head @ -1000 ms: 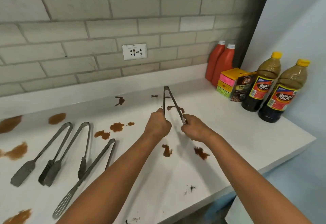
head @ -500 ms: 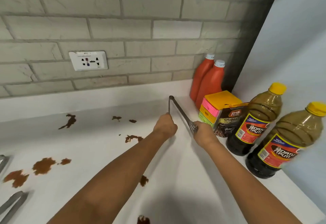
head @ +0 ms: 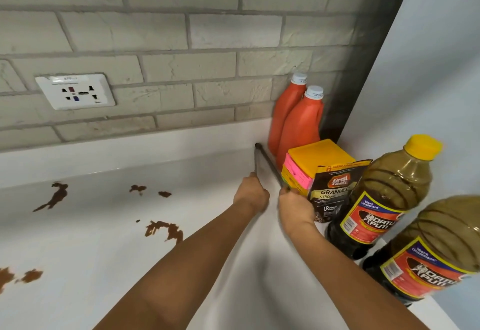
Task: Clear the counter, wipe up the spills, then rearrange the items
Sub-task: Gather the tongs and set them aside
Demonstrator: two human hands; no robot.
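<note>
A pair of metal tongs (head: pixel 265 162) is held over the white counter (head: pixel 109 238), hinge end pointing toward the back wall. My left hand (head: pixel 251 194) grips one arm of the tongs and my right hand (head: pixel 294 206) grips the other. The tongs sit close to the left of a yellow and pink box (head: pixel 315 159) and a dark granules pouch (head: pixel 335 192). Brown spills (head: pixel 163 229) mark the counter to the left of my arms, with another brown spill (head: pixel 55 195) farther back.
Two orange bottles (head: pixel 298 121) stand in the back right corner. Two large bottles with yellow caps (head: pixel 379 199) stand along the right wall. A wall socket (head: pixel 75 91) is set into the grey brick wall.
Both hands have carried the tongs to the right and back, toward the corner items. The view has followed, so the other tongs on the left are out of sight.
</note>
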